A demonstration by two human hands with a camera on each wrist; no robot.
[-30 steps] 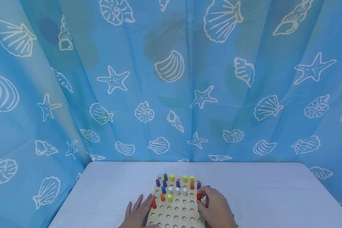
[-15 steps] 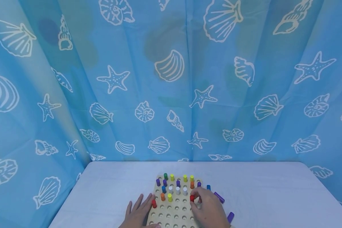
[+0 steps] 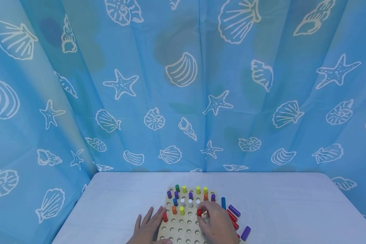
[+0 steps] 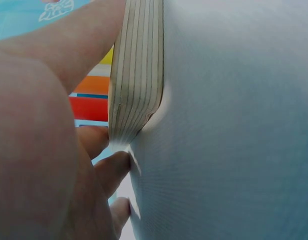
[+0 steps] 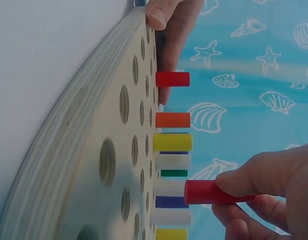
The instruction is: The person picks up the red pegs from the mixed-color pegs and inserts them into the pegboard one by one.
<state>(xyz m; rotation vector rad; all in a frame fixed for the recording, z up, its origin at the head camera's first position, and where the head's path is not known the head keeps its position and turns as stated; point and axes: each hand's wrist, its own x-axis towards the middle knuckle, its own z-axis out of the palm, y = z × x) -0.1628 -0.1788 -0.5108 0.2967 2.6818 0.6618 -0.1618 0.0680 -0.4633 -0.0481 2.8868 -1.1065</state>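
A red peg [image 3: 199, 212] is pinched between the thumb and fingers of the right hand [image 3: 218, 222] just above the wooden pegboard [image 3: 180, 226]. Coloured pegs are stood upright, mostly in its far rows. The board's left side is touched by the left hand [image 3: 147, 227], its fingers straight and spread. Loose pegs [image 3: 245, 234] are scattered right of the board, well apart from the tabletop's [image 3: 292, 203] far right corner. The tabletop's far edge is backed by a shell-patterned blue curtain [image 3: 183, 132].
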